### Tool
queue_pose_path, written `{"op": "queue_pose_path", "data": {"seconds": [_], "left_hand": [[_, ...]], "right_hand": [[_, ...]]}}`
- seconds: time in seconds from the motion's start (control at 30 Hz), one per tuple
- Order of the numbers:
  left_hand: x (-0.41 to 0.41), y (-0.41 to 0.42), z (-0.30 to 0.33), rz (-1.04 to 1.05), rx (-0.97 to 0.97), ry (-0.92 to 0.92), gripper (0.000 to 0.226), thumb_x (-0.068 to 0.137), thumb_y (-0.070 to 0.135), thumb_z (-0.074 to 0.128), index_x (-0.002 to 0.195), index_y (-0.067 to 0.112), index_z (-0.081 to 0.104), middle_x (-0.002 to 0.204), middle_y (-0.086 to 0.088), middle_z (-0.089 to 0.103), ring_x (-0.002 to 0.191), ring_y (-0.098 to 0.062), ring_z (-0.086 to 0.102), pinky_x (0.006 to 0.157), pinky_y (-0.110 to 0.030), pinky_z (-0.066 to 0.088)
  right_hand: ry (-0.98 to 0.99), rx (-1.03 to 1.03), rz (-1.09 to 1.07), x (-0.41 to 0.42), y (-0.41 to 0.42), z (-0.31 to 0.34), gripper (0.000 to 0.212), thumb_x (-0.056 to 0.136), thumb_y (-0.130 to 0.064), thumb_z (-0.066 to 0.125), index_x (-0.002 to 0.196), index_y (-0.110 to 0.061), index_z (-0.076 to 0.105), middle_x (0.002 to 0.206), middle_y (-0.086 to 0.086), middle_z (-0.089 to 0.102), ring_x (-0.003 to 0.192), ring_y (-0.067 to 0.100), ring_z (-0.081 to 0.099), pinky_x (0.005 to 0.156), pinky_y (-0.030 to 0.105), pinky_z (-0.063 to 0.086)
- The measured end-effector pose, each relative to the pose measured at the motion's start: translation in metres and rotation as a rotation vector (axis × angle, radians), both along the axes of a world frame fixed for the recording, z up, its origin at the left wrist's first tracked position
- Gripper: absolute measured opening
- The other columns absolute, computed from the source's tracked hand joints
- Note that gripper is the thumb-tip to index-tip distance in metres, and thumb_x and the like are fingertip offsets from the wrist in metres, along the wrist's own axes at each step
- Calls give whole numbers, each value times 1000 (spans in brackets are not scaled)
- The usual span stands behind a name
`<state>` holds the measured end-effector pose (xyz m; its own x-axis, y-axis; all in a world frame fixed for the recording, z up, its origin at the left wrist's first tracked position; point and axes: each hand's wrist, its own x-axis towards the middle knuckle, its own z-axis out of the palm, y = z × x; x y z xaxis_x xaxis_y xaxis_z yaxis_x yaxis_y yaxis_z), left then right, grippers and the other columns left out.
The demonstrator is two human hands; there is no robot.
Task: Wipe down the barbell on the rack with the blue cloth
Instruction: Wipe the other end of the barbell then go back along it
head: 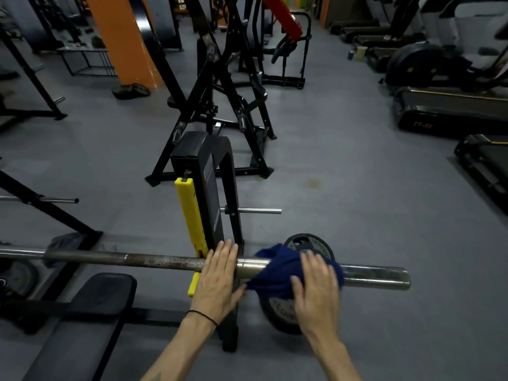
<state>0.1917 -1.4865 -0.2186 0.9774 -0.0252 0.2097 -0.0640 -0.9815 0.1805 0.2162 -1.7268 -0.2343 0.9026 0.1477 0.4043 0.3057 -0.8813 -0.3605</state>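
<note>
Right hand (316,281) presses blue cloth (277,273) onto barbell (165,262); left hand (220,276) flat.

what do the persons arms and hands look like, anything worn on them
Both forearms are bare, with no sleeves showing and no gloves. The left hand has a thin black band around its wrist, and a small dark mark shows on that forearm near the picture's bottom edge. The right hand wears nothing visible.

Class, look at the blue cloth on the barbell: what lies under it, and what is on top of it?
The blue cloth drapes over the barbell sleeve, hiding that stretch of metal. The right hand presses on top. Below, weight plates show partly; the cloth covers the rest.
</note>
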Motion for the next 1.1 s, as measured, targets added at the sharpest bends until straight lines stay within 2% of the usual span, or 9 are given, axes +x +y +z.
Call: {"op": "queue_pose_path", "data": {"seconds": [0.1,0.2,0.3,0.5,0.6,0.7,0.9,1.0,1.1], "left_hand": [[1,-3,-4,19,-15,-61,97,75,39,77,154,5,32,161,-14,32,150,-29,26,122,-43,16],[2,-3,-7,10,2,-91,85,83,45,53,154,4,30,161,-14,31,149,-31,28,121,-45,18],[4,0,-10,-13,7,-125,93,79,33,73,155,5,27,162,-15,27,150,-32,26,122,-43,16],[-5,-10,-12,16,25,-177,101,71,25,84,153,-3,32,163,-21,25,152,-37,22,119,-52,23],[-2,-13,-16,40,48,-169,98,73,24,82,152,-4,31,160,-23,28,150,-40,25,118,-52,23],[-2,-7,-19,2,81,-209,80,85,34,58,152,-1,30,158,-22,32,148,-39,29,121,-49,18],[1,-9,-12,13,46,-140,99,70,32,82,150,1,33,151,-18,43,144,-37,37,120,-49,20],[0,-10,-10,14,42,-137,99,67,32,84,147,0,36,148,-19,45,142,-38,38,119,-49,21],[-1,-8,-9,5,60,-127,98,65,31,86,144,0,37,144,-21,48,139,-36,36,120,-45,15]], "right_hand": [[74,142,-174,-8,32,-1,68,107,-52,27,159,-8,30,168,8,23,157,27,15,126,51,8],[88,55,77,-31,85,2,73,107,-56,26,163,-9,15,172,7,8,158,24,5,126,46,1],[8,-175,296,-20,56,3,69,107,-53,32,163,-16,18,172,1,11,158,17,10,123,43,13],[59,95,-149,-7,18,0,69,107,-52,28,161,-8,24,171,3,13,157,26,15,127,50,9],[77,47,76,-26,74,1,75,107,-58,26,162,-8,16,172,7,10,158,25,6,127,46,1],[2,-155,288,-15,52,4,68,107,-55,27,162,-16,22,171,1,14,157,17,13,125,41,9],[57,139,-165,3,-2,4,72,106,-59,24,157,-8,33,167,5,25,156,24,18,127,49,8],[74,136,21,-19,64,3,76,105,-61,27,161,-10,22,171,6,16,158,25,8,127,46,0],[31,-63,275,-22,69,0,69,107,-56,30,162,-16,21,171,0,12,158,19,10,125,43,9]]}}
